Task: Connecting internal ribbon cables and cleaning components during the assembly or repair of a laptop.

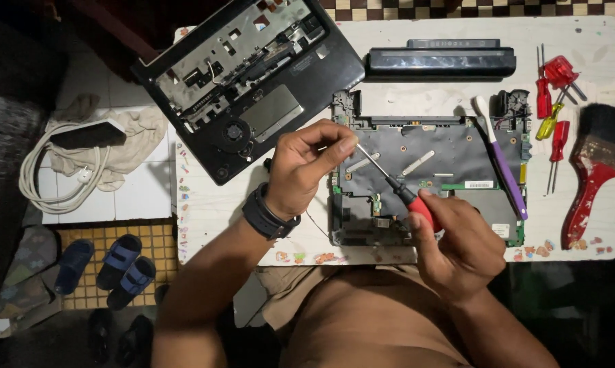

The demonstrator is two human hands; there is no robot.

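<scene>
Right hand (457,245) grip closed round red screwdriver (397,191); left hand (307,167) fingertips pinch its tip over the motherboard (423,146).

Bare white table (212,211) left of motherboard (416,163): open passage. Above-left blocked by opened laptop case (253,75); battery (440,61) bars top edge. Right side crowded: toothbrush (502,160), red screwdrivers (553,88), paintbrush (594,177). Narrow bare strip between toothbrush and paintbrush.

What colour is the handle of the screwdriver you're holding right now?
Red, with a black collar: the screwdriver in the right hand, seen in the head view.
</scene>
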